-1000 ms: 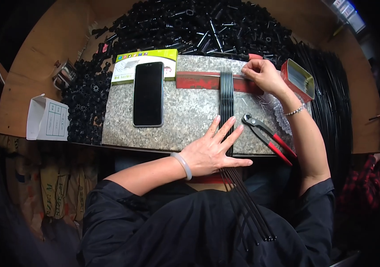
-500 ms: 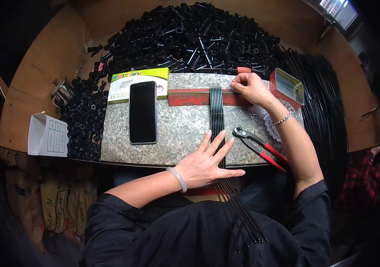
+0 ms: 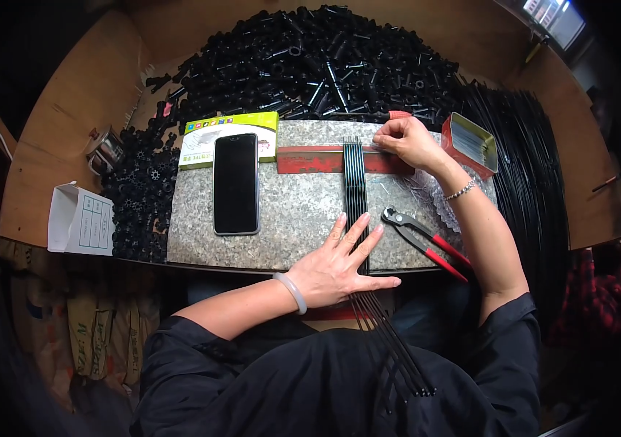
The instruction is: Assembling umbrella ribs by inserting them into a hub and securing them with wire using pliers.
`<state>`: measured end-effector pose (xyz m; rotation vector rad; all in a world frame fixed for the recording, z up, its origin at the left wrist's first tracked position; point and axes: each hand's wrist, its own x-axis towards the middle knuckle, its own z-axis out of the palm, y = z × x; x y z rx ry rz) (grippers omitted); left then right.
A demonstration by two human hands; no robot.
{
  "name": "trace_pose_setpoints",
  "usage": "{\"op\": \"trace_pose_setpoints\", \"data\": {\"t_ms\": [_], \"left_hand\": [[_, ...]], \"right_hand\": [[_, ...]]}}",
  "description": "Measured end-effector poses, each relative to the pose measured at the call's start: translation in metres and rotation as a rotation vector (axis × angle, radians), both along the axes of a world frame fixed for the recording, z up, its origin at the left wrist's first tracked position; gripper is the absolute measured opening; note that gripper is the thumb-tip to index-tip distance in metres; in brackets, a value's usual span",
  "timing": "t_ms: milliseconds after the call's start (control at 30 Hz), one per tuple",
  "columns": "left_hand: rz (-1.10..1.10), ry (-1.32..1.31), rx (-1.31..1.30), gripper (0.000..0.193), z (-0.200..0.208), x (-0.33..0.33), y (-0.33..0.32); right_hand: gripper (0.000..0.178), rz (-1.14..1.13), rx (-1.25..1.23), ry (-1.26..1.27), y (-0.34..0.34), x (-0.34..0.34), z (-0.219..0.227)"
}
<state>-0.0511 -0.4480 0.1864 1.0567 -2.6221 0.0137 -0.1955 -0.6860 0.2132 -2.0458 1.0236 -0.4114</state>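
My left hand (image 3: 332, 269) lies flat with its fingers spread, pressing on a row of thin black rods (image 3: 354, 182). The rods lie side by side across a red metal bar (image 3: 310, 160), and their near ends fan out past the table edge toward my lap. Just right of the far rod ends, my right hand (image 3: 412, 144) is closed in a pinch above the bar. Whatever its fingertips hold, if anything, is too small to make out. Black pincers with red handles (image 3: 424, 244) rest on the speckled grey board (image 3: 245, 251), right of the rods.
A phone (image 3: 237, 186) overlaps a green-and-white box (image 3: 198, 146) at left. An open red tin (image 3: 471, 146) with thin pieces stands at right. Black parts (image 3: 310, 65) heap at the back, more rods (image 3: 532, 167) lie far right, and a white carton (image 3: 81, 222) stands far left.
My right hand has shifted slightly left toward the rod ends, still pinched. My left hand stays on the rods. The whole view has moved very slightly.
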Motion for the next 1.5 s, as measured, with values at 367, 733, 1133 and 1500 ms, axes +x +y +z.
{"op": "trace_pose_setpoints", "data": {"t_ms": [367, 733, 1133, 1500], "left_hand": [[-0.004, 0.001, 0.038, 0.056, 0.003, 0.0, 0.0], [-0.003, 0.01, 0.024, 0.056, 0.001, 0.0, 0.003], [0.014, 0.012, 0.048, 0.061, 0.001, 0.006, 0.0], [0.006, 0.216, 0.208, 0.061, 0.02, -0.002, 0.011]], "right_hand": [[0.019, 0.046, 0.056, -0.036, -0.004, 0.007, -0.004], [0.014, 0.111, 0.198, -0.04, 0.003, 0.021, 0.009], [0.021, -0.159, -0.27, -0.174, -0.011, 0.003, 0.046], [0.016, -0.386, -0.457, 0.651, -0.052, -0.124, 0.01]]}}
